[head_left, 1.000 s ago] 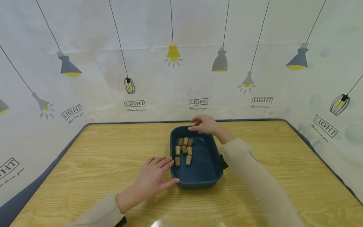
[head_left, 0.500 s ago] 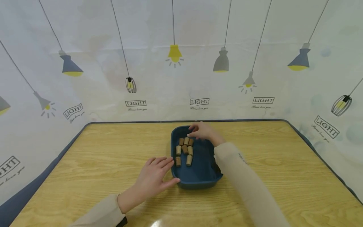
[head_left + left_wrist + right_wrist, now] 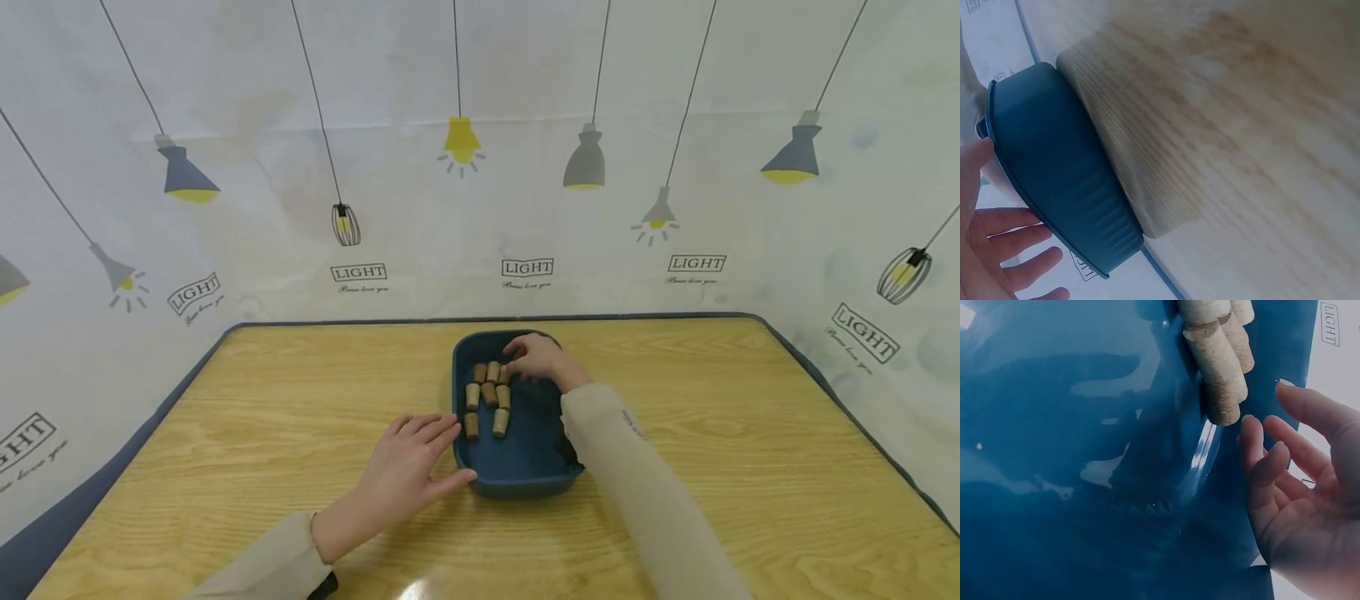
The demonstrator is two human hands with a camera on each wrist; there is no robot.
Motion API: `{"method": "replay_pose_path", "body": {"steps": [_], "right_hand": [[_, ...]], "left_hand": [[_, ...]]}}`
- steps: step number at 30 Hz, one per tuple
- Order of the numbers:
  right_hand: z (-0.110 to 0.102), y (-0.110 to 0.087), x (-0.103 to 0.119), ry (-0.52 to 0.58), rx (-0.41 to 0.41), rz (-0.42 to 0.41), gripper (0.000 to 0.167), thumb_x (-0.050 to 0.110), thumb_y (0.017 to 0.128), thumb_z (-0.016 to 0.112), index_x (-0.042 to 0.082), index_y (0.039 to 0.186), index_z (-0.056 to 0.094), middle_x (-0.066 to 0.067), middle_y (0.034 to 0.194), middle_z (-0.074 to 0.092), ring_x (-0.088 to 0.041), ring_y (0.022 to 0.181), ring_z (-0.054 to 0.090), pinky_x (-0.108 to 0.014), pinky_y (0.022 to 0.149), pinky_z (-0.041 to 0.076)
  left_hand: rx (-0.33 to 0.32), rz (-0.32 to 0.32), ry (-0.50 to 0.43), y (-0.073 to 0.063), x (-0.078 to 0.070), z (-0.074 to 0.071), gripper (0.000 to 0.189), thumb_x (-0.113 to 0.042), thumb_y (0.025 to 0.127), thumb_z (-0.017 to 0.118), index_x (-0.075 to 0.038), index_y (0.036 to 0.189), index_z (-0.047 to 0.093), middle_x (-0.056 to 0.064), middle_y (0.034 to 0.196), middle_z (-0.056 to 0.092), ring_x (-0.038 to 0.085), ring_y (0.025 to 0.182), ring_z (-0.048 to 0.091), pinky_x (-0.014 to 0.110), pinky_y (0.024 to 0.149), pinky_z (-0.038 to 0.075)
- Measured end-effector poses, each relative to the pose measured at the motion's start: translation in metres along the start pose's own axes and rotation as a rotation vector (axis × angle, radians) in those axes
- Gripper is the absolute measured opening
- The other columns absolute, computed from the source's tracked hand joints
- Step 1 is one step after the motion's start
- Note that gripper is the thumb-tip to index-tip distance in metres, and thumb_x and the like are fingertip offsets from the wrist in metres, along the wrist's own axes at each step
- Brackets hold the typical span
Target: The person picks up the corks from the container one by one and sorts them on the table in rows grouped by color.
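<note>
A blue rectangular tub (image 3: pixel 521 487) stands on the table, holding several tapered corks, some brown, some pale. They lie in rough rows along its left half, with a pale cork (image 3: pixel 500 422) and a brown cork (image 3: pixel 471 426) at the near end. My left hand (image 3: pixel 408 458) touches the tub's left rim with extended fingers and thumb. Over the tub's far right part, my right hand (image 3: pixel 538 358) has its fingers loosely bent beside the far-row corks. In the right wrist view, thumb and fingers stand apart with nothing between them, just short of the end cork (image 3: pixel 1222 407).
The wood-grain table (image 3: pixel 315 375) extends on both sides of the tub. A printed sheet (image 3: pixel 420 250) with lamp drawings rises behind it and along the sides. A dark band (image 3: pixel 567 446) at the right cuff overlaps the tub's right wall.
My right hand has come from above the tub's far rim down and toward the near side, close to the far-row corks. The left hand and the corks have stayed put.
</note>
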State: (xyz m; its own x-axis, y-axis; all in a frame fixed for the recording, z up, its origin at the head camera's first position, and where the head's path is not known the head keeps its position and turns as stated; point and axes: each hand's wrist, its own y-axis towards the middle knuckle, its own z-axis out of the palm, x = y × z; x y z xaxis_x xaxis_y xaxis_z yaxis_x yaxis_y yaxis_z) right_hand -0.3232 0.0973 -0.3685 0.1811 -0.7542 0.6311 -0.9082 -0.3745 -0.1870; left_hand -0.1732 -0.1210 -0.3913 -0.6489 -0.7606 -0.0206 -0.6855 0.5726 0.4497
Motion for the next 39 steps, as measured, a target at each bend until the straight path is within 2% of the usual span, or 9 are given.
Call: {"method": "replay_pose_path", "body": {"steps": [9,16,21,31,35,39], "right_hand": [[0.006,0.004,-0.005,0.005,0.023,-0.002,0.036,0.014,0.087,0.057,0.000,0.119,0.052,-0.015,0.108,0.055,-0.020,0.074,0.057,-0.035,0.063,0.049],[0.013,0.009,-0.009,-0.008,0.026,0.009,0.034,0.015,0.086,0.057,0.002,0.117,0.054,-0.013,0.103,0.056,-0.020,0.072,0.057,-0.030,0.058,0.048],[0.014,0.009,-0.009,-0.019,0.006,0.010,0.034,0.014,0.085,0.059,0.002,0.116,0.055,-0.012,0.098,0.056,-0.020,0.070,0.057,-0.030,0.058,0.048],[0.015,0.009,-0.007,-0.109,-0.014,0.019,0.036,0.020,0.082,0.063,0.004,0.113,0.058,-0.009,0.095,0.057,-0.017,0.063,0.057,-0.028,0.058,0.046],[0.015,0.011,-0.006,-0.091,-0.009,0.044,0.036,0.019,0.081,0.063,0.004,0.113,0.059,-0.008,0.094,0.058,-0.017,0.066,0.058,-0.028,0.059,0.047],[0.017,0.013,-0.006,-0.009,-0.004,0.090,0.036,0.017,0.079,0.064,0.004,0.112,0.058,-0.008,0.091,0.058,-0.020,0.072,0.059,-0.029,0.062,0.048]], "left_hand": [[-0.032,0.017,0.004,0.000,0.001,0.002,0.060,-0.058,0.080,0.050,-0.007,0.109,0.064,0.006,0.113,0.058,0.022,0.103,0.051,0.044,0.084,0.039],[0.001,-0.002,0.000,0.000,0.000,0.000,0.060,-0.057,0.080,0.050,-0.007,0.111,0.063,0.005,0.115,0.057,0.021,0.104,0.051,0.043,0.084,0.039],[-0.001,-0.003,-0.006,0.000,-0.001,-0.001,0.060,-0.057,0.080,0.051,-0.007,0.111,0.063,0.005,0.115,0.057,0.021,0.104,0.050,0.043,0.084,0.038],[0.021,-0.008,0.006,-0.001,0.000,-0.001,0.062,-0.059,0.081,0.048,-0.008,0.112,0.063,0.005,0.116,0.056,0.021,0.105,0.050,0.043,0.085,0.038],[0.029,-0.015,0.005,0.000,-0.001,-0.001,0.062,-0.059,0.081,0.047,-0.008,0.113,0.062,0.004,0.117,0.056,0.020,0.106,0.049,0.042,0.086,0.037],[0.029,-0.015,0.001,-0.001,-0.001,-0.001,0.062,-0.059,0.081,0.048,-0.008,0.113,0.062,0.004,0.117,0.055,0.020,0.106,0.049,0.042,0.086,0.037]]}}
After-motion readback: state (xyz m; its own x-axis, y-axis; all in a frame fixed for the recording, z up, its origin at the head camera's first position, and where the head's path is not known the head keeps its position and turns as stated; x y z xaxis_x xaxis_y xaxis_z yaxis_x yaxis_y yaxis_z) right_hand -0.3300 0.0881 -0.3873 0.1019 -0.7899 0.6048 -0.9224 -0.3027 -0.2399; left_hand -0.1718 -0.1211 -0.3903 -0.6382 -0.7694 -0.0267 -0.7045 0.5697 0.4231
